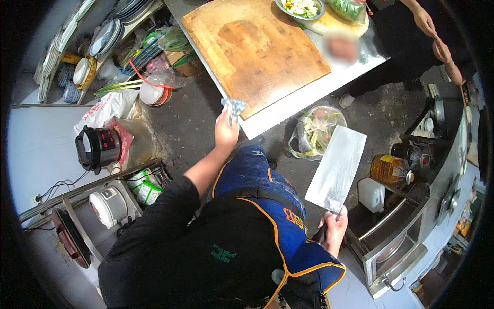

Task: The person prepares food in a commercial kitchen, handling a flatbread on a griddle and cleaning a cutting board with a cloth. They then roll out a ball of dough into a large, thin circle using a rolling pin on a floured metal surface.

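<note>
A blue-and-white cloth (234, 106) is pinched in my left hand (226, 130), at the corner of the steel-topped table (259, 127). Beside the cloth lies a large wooden cutting board (262, 65), with a darker damp-looking patch near its far side. My right hand (335, 228) grips a Chinese cleaver (336, 168) by its handle, low at my right side. The broad blade points away from me, over the floor and partly in front of a bagged bin of vegetable scraps (314, 131). My fingers hide most of the handle.
A metal bowl of chopped vegetables (303, 7) stands past the board, beside a round cutting board (335, 23) bearing a bag of greens (349, 8). Another person's hands (434, 36) show at upper right. An electric pressure cooker (98, 148) stands left; oil jugs (389, 170) stand right.
</note>
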The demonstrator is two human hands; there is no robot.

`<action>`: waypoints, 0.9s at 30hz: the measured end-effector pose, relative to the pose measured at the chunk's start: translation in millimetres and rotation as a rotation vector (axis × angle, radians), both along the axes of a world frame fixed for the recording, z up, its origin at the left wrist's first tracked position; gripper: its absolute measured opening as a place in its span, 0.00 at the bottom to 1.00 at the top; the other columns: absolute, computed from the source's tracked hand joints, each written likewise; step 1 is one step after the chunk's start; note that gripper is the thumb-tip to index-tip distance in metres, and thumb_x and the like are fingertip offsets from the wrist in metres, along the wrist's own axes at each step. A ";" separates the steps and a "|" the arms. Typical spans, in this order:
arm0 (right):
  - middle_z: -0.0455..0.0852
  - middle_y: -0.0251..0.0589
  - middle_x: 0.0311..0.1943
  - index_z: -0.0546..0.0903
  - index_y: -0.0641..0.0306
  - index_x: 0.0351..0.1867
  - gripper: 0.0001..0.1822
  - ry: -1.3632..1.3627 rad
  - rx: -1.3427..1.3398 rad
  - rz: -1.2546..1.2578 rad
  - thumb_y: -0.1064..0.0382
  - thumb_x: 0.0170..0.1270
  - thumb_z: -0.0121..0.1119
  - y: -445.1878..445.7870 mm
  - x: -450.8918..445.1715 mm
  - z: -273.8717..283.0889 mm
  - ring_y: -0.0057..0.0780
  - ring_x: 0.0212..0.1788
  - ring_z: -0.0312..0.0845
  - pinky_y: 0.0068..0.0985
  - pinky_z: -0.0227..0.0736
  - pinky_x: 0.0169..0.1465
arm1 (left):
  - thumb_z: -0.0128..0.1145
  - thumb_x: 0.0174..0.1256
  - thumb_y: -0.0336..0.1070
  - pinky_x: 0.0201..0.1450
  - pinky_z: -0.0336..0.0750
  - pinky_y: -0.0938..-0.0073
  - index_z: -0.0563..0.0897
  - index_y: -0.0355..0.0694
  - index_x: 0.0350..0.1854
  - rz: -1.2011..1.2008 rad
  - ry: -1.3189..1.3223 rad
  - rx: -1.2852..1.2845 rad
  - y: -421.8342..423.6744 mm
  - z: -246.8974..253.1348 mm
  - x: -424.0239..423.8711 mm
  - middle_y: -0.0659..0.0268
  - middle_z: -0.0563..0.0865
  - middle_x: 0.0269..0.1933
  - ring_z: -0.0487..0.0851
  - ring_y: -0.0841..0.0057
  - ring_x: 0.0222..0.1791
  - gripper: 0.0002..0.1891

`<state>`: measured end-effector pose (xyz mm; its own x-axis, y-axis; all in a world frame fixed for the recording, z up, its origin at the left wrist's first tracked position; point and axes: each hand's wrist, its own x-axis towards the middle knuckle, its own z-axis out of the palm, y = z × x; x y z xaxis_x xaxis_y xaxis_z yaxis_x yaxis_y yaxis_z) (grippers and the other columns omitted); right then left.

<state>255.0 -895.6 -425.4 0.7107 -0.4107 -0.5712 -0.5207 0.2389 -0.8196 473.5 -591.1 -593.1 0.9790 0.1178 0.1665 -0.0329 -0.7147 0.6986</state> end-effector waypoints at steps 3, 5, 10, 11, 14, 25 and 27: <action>0.78 0.33 0.29 0.72 0.66 0.44 0.13 -0.028 -0.026 -0.057 0.77 0.57 0.50 2.3 -10.8 -3.7 0.18 0.19 0.70 0.16 0.66 0.22 | 0.50 0.58 0.27 0.59 0.67 0.62 0.78 0.37 0.49 -0.424 0.365 -0.020 9.7 47.7 -33.3 0.50 0.80 0.50 0.76 0.55 0.54 0.16; 0.78 0.34 0.27 0.72 0.67 0.43 0.13 -0.017 -0.032 -0.072 0.77 0.55 0.49 1.6 -17.8 -6.6 0.18 0.19 0.70 0.17 0.67 0.22 | 0.51 0.56 0.26 0.59 0.67 0.64 0.77 0.39 0.53 -0.612 0.439 -0.059 12.2 73.9 -37.0 0.53 0.79 0.53 0.76 0.58 0.55 0.20; 0.77 0.35 0.29 0.71 0.66 0.42 0.13 -0.007 -0.041 -0.167 0.77 0.54 0.48 9.3 -16.7 -1.1 0.18 0.18 0.68 0.17 0.66 0.21 | 0.51 0.53 0.25 0.62 0.65 0.65 0.73 0.37 0.58 -0.726 -0.022 -0.043 -34.2 103.3 37.3 0.54 0.76 0.57 0.74 0.58 0.57 0.25; 0.77 0.35 0.29 0.71 0.66 0.42 0.13 -0.010 -0.047 -0.174 0.77 0.54 0.48 9.5 -14.6 0.4 0.18 0.18 0.68 0.17 0.66 0.21 | 0.51 0.54 0.26 0.62 0.66 0.64 0.73 0.38 0.57 -0.776 -0.017 0.033 -51.1 92.4 53.9 0.54 0.76 0.57 0.73 0.58 0.57 0.24; 0.78 0.34 0.27 0.71 0.66 0.41 0.12 -0.021 -0.051 -0.198 0.77 0.55 0.48 13.2 -13.7 4.6 0.18 0.18 0.69 0.17 0.66 0.22 | 0.50 0.56 0.29 0.60 0.67 0.62 0.74 0.38 0.55 -0.937 0.116 0.237 -97.1 55.1 75.0 0.54 0.77 0.56 0.73 0.58 0.57 0.21; 0.77 0.30 0.26 0.74 0.64 0.40 0.11 0.085 -0.165 -0.252 0.77 0.55 0.53 20.6 -29.8 0.3 0.14 0.21 0.68 0.16 0.63 0.24 | 0.45 0.59 0.25 0.57 0.71 0.65 0.77 0.38 0.51 -0.754 0.627 0.070 -1.8 132.7 66.0 0.50 0.80 0.49 0.78 0.59 0.52 0.17; 0.78 0.34 0.28 0.71 0.65 0.43 0.13 0.045 -0.175 -0.252 0.77 0.55 0.49 20.0 -31.7 -6.0 0.16 0.19 0.68 0.16 0.65 0.22 | 0.46 0.59 0.25 0.60 0.68 0.65 0.75 0.36 0.53 -0.687 0.114 0.173 14.1 123.2 108.8 0.49 0.79 0.52 0.76 0.56 0.54 0.18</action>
<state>223.3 -875.7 -431.4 0.5495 -0.6656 -0.5050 -0.4998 0.2225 -0.8371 582.3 -577.0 -469.9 0.8346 -0.5505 0.0197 -0.4489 -0.6590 0.6034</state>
